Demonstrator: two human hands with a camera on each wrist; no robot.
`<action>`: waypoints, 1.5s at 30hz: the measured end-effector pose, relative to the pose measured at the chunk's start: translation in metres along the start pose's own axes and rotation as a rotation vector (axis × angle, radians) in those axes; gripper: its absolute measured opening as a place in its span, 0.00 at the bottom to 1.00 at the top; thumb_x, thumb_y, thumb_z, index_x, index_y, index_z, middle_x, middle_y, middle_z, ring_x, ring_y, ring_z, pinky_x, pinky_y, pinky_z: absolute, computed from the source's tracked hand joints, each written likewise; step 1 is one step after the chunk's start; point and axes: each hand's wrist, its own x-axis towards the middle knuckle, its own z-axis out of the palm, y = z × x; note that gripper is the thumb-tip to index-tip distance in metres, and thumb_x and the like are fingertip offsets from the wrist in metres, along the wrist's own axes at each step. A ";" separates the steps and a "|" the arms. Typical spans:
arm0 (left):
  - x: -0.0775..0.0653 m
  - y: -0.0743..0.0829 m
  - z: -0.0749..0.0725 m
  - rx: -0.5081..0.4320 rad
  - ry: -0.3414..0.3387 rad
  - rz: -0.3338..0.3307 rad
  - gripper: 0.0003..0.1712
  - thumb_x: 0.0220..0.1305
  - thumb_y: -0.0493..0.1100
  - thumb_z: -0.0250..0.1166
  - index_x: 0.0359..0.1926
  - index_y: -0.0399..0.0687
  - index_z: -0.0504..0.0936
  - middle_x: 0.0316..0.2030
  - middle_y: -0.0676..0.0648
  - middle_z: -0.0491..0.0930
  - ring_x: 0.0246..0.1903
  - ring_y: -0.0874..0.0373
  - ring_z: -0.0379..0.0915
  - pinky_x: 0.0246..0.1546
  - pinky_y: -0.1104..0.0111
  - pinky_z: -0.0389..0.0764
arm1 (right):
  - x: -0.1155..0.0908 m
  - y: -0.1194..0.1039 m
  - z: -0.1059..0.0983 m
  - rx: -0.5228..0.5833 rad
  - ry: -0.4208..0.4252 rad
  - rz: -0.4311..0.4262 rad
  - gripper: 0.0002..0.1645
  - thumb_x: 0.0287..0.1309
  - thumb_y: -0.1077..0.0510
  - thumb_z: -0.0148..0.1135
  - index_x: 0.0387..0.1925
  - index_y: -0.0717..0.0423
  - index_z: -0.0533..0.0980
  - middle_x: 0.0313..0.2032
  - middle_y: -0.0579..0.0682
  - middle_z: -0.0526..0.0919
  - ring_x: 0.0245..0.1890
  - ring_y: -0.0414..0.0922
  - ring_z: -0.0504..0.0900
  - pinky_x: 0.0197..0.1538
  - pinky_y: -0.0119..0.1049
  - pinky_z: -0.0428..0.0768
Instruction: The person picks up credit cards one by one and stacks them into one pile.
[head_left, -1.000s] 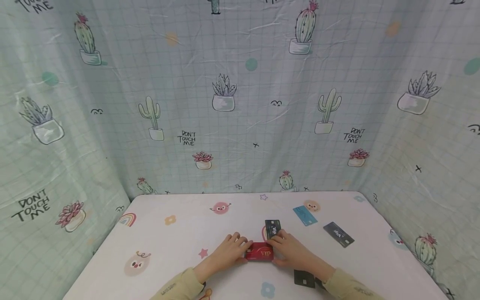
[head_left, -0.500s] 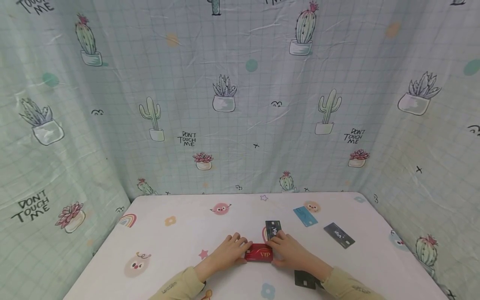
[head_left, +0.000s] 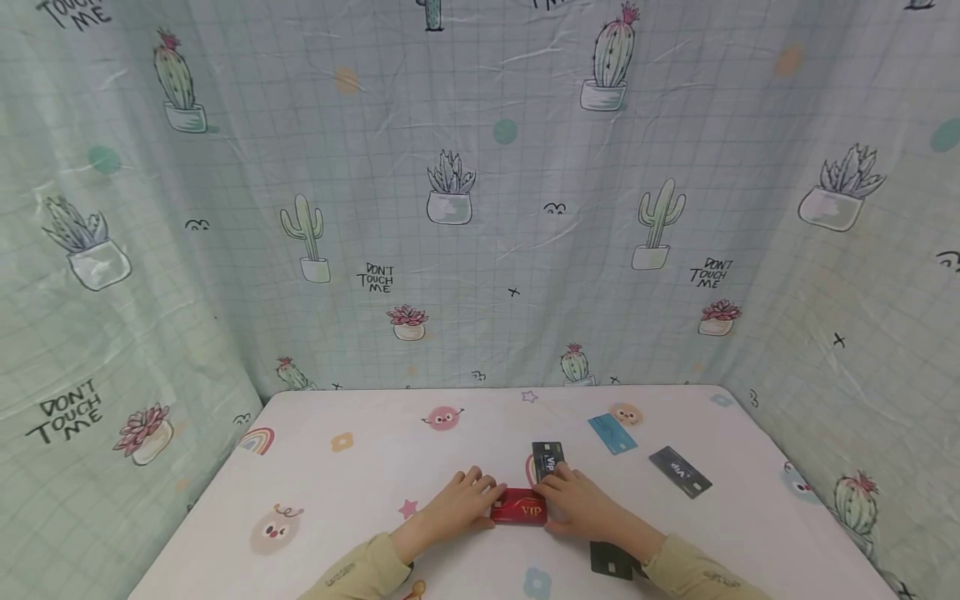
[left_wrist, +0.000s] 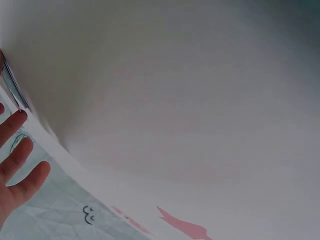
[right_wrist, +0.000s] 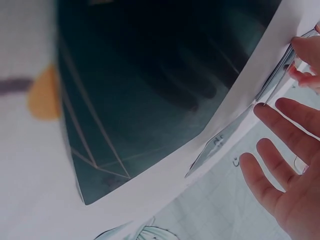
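A red VIP card [head_left: 519,507] lies on top of a small stack of cards [left_wrist: 14,87] near the table's front middle. My left hand [head_left: 455,506] grips the stack's left end between thumb and finger; its other fingers [left_wrist: 37,177] are spread apart. At the opposite end, my right hand [head_left: 581,506] grips the same stack [right_wrist: 280,70] with thumb and forefinger. Just beyond the right fingertips is a black VIP card [head_left: 547,457], partly covered by that hand. Another black card [head_left: 611,560] lies under the right forearm.
Toward the back right, a blue card [head_left: 612,433] and a dark VIP card [head_left: 680,472] lie flat and apart on the white printed table [head_left: 360,500]. A cactus-print curtain [head_left: 480,250] surrounds the table at the back and sides.
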 end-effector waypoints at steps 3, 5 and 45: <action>0.000 0.000 0.001 -0.011 -0.006 -0.004 0.31 0.53 0.58 0.60 0.56 0.53 0.69 0.45 0.55 0.75 0.42 0.62 0.64 0.42 0.71 0.70 | 0.000 -0.001 0.001 0.005 -0.004 0.004 0.34 0.43 0.36 0.63 0.52 0.45 0.71 0.44 0.41 0.77 0.42 0.40 0.65 0.46 0.39 0.74; 0.000 0.000 0.000 -0.016 -0.012 -0.008 0.31 0.53 0.58 0.60 0.56 0.53 0.69 0.45 0.55 0.75 0.42 0.61 0.64 0.42 0.71 0.70 | 0.001 -0.001 0.001 0.004 -0.004 0.006 0.34 0.43 0.36 0.63 0.52 0.45 0.71 0.44 0.41 0.77 0.42 0.41 0.65 0.46 0.40 0.74; 0.002 -0.007 0.010 0.040 -0.011 0.050 0.27 0.54 0.61 0.58 0.54 0.56 0.71 0.45 0.56 0.75 0.41 0.62 0.64 0.41 0.70 0.71 | 0.003 0.006 0.004 0.021 0.006 -0.042 0.34 0.45 0.36 0.61 0.53 0.44 0.71 0.44 0.41 0.76 0.41 0.39 0.65 0.44 0.34 0.73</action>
